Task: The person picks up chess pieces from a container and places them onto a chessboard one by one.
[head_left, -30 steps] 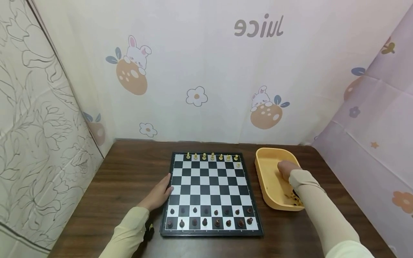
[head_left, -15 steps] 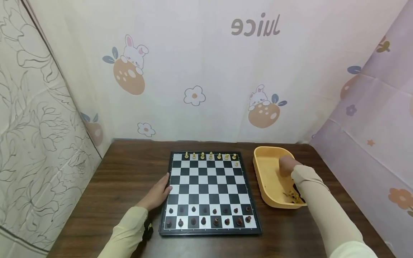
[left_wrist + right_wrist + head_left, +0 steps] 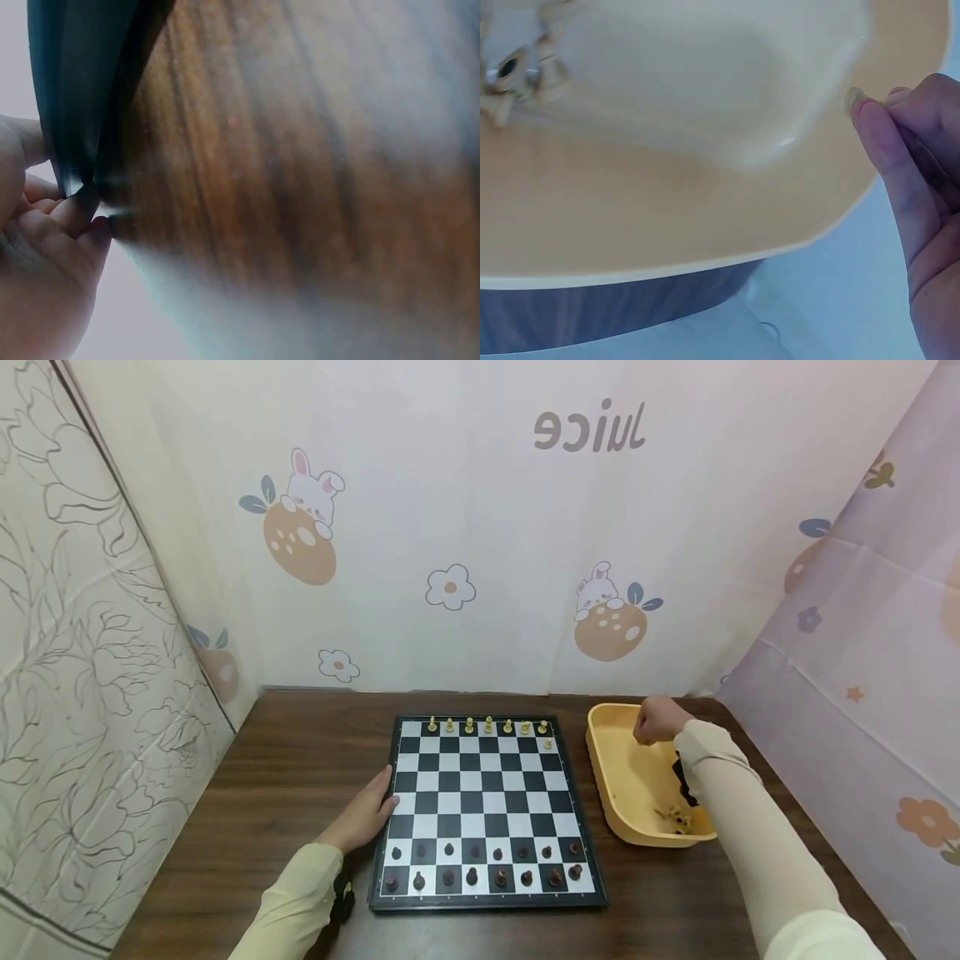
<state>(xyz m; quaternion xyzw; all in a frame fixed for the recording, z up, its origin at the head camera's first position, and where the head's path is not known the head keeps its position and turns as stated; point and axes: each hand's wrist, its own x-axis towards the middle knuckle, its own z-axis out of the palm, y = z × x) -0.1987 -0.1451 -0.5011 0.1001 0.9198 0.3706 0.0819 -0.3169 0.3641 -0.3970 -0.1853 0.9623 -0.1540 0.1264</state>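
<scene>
My left hand [image 3: 362, 812] holds the left edge of the black-and-white chessboard [image 3: 480, 782]. In the left wrist view its fingertips are at the board's dark side [image 3: 82, 82]. My right hand [image 3: 660, 720] is over the far right part of the yellow tray [image 3: 609, 810]. Between thumb and finger it pinches a small pale-yellow chess piece [image 3: 853, 100], mostly hidden by the fingertips. Yellow pieces [image 3: 488, 725] line the board's far row, with a single yellow pawn [image 3: 548, 744] in front at the right. Dark red pieces [image 3: 472, 877] fill the two near rows.
More yellow chess pieces [image 3: 677, 818] lie at the tray's near end. The brown wooden table [image 3: 300, 760] runs back to a patterned curtain [image 3: 450, 527], and another curtain [image 3: 885, 693] hangs along the right side.
My right hand has risen from inside the tray toward its far right rim, a chess piece now showing at its fingertips. The left hand stays at the board's edge.
</scene>
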